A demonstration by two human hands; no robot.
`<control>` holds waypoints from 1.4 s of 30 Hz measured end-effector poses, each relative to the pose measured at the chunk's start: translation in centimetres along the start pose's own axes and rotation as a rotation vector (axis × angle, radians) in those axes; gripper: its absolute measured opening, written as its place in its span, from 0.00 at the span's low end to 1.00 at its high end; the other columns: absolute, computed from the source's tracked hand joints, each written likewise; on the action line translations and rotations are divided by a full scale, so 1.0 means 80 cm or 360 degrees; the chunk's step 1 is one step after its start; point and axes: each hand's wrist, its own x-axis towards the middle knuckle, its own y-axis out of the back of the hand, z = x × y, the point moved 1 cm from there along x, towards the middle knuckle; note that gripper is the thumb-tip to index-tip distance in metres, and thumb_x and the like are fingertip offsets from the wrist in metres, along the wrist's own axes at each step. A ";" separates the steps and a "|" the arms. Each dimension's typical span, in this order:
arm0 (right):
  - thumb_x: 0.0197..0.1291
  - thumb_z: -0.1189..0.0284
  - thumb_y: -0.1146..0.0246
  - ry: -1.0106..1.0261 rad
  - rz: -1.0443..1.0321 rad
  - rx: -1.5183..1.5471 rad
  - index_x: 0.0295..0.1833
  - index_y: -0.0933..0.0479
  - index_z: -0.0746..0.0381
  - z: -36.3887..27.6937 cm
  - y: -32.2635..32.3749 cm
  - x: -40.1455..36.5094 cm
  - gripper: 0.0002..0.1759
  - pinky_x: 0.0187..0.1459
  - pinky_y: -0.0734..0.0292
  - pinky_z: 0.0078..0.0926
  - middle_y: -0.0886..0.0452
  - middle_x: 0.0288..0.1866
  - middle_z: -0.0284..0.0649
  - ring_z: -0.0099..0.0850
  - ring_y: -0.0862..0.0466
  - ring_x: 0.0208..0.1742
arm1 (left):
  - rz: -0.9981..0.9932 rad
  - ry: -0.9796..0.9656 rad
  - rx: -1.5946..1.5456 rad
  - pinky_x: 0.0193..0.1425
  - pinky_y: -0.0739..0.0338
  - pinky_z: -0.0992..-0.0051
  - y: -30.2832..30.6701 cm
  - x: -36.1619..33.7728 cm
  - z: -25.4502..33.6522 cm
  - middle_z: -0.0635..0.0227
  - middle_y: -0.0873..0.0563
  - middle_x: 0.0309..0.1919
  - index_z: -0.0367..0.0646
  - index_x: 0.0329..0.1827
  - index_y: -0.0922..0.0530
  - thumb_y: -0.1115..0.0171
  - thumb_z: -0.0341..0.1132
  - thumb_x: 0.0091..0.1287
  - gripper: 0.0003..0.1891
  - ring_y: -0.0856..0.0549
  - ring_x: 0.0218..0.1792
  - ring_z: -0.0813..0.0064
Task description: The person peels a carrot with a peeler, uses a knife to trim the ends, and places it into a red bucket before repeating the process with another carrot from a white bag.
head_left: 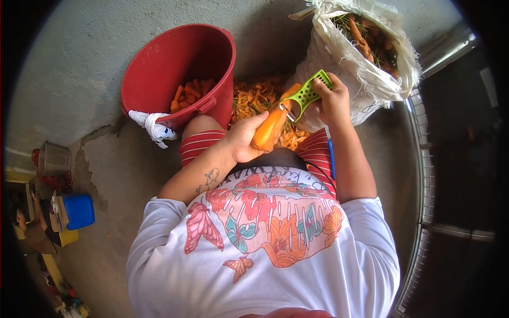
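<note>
My left hand (247, 139) is closed around the thick end of a carrot (270, 129), which points up and away to the right. Bright orange flesh shows along its upper face, with duller skin near my fingers. In my right hand (335, 99) is a green peeler (307, 94) with a perforated handle; its blade lies against the carrot's side. Below and beyond the carrot, a heap of orange peelings (256, 100) covers the floor between my knees.
A big red tub (154, 69) with peeled carrots (192, 94) inside stands ahead left, a white cloth (151, 126) over its rim. A white woven sack (334, 58) of unpeeled carrots (360, 40) stands ahead right. A grey basket (54, 158) and blue container (78, 210) sit far left.
</note>
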 end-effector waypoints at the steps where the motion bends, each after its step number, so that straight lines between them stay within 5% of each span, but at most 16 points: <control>1: 0.62 0.78 0.39 -0.0033 0.0033 0.0124 0.42 0.25 0.70 0.000 -0.001 0.002 0.06 0.33 0.19 0.24 0.19 0.32 0.39 0.27 0.18 0.30 | 0.0010 -0.0002 -0.0001 0.36 0.29 0.77 -0.004 -0.001 0.000 0.65 0.20 0.37 0.43 0.54 0.28 0.58 0.51 0.73 0.21 0.22 0.35 0.75; 8: 0.63 0.74 0.39 0.0166 0.0355 -0.0331 0.48 0.25 0.68 0.007 0.060 0.060 0.10 0.30 0.16 0.26 0.19 0.36 0.41 0.29 0.17 0.32 | -0.0032 0.0018 0.0036 0.36 0.30 0.79 0.012 0.003 0.006 0.67 0.22 0.37 0.44 0.61 0.30 0.57 0.50 0.73 0.23 0.24 0.34 0.76; 12: 0.66 0.73 0.44 0.0162 0.0585 0.0108 0.51 0.29 0.66 -0.007 0.066 0.052 0.11 0.37 0.16 0.31 0.19 0.42 0.43 0.33 0.16 0.39 | -0.0083 0.0010 -0.0011 0.36 0.29 0.77 0.027 0.010 0.014 0.68 0.21 0.37 0.44 0.57 0.28 0.56 0.51 0.73 0.22 0.23 0.34 0.76; 16: 0.68 0.69 0.47 -0.0421 -0.0042 0.0884 0.55 0.32 0.60 0.023 -0.002 -0.006 0.13 0.46 0.19 0.46 0.22 0.48 0.45 0.42 0.18 0.46 | 0.0009 -0.0042 -0.0091 0.36 0.27 0.74 0.027 0.020 0.013 0.68 0.20 0.37 0.44 0.52 0.26 0.54 0.51 0.73 0.21 0.21 0.34 0.74; 21: 0.65 0.72 0.42 -0.0938 -0.0672 0.1016 0.54 0.30 0.61 0.029 -0.051 -0.077 0.13 0.47 0.18 0.36 0.20 0.44 0.38 0.34 0.16 0.44 | 0.0021 -0.0125 -0.0128 0.40 0.27 0.74 0.017 0.024 0.012 0.68 0.18 0.39 0.47 0.51 0.25 0.55 0.52 0.73 0.20 0.20 0.38 0.75; 24: 0.65 0.73 0.42 -0.0645 -0.0775 0.0865 0.52 0.29 0.62 0.023 -0.029 -0.062 0.12 0.40 0.16 0.32 0.19 0.39 0.39 0.32 0.15 0.38 | -0.0025 -0.0075 -0.0207 0.39 0.28 0.73 0.037 0.028 0.010 0.68 0.18 0.38 0.47 0.50 0.25 0.55 0.52 0.72 0.19 0.21 0.37 0.75; 28: 0.64 0.76 0.42 -0.0096 -0.0041 0.0581 0.44 0.29 0.64 -0.016 -0.017 -0.023 0.05 0.27 0.18 0.24 0.20 0.33 0.39 0.29 0.16 0.29 | -0.0003 -0.0034 -0.0090 0.39 0.30 0.73 0.029 0.015 0.004 0.66 0.21 0.39 0.47 0.53 0.27 0.54 0.51 0.72 0.19 0.23 0.38 0.71; 35: 0.63 0.71 0.38 -0.0204 -0.0241 0.0151 0.43 0.26 0.63 0.014 -0.036 -0.066 0.08 0.26 0.19 0.19 0.20 0.31 0.34 0.21 0.18 0.30 | 0.0087 0.0042 -0.0329 0.38 0.26 0.74 0.005 0.013 0.004 0.65 0.20 0.43 0.46 0.55 0.27 0.54 0.50 0.72 0.19 0.22 0.40 0.71; 38: 0.63 0.72 0.38 -0.0200 -0.0150 0.0189 0.44 0.26 0.65 0.023 -0.042 -0.071 0.08 0.26 0.20 0.18 0.20 0.32 0.34 0.22 0.19 0.29 | -0.0130 -0.0015 -0.0319 0.48 0.25 0.70 0.031 0.023 -0.003 0.66 0.20 0.48 0.44 0.55 0.27 0.56 0.48 0.73 0.20 0.20 0.46 0.71; 42: 0.63 0.73 0.39 -0.0149 -0.0170 -0.0022 0.44 0.26 0.66 0.020 -0.047 -0.072 0.08 0.24 0.21 0.18 0.20 0.31 0.35 0.22 0.19 0.29 | -0.0112 -0.0050 -0.0339 0.44 0.24 0.72 0.016 0.020 -0.004 0.66 0.19 0.46 0.45 0.55 0.26 0.57 0.47 0.74 0.18 0.19 0.44 0.72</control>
